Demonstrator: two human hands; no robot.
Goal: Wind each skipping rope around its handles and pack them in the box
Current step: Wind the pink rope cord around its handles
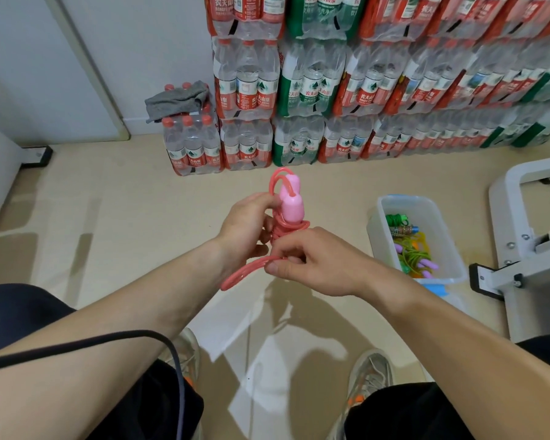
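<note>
My left hand [246,223] grips the two pink handles [291,201] of a skipping rope, held upright side by side. Coral-pink rope [291,228] is coiled around the lower part of the handles, and short loops stick up above their tops. My right hand [311,263] pinches the loose end of the rope, a doubled loop [242,276] that hangs down to the left. The translucent plastic box [451,249] stands on the floor to the right, with green, orange and purple-handled ropes [415,252] inside.
Stacked packs of bottled water [331,90] line the wall ahead, with a grey cloth [177,100] on one low pack. A grey metal frame [527,236] stands at the far right. A black cable [77,344] crosses my left forearm. My shoes [370,373] rest on the beige floor.
</note>
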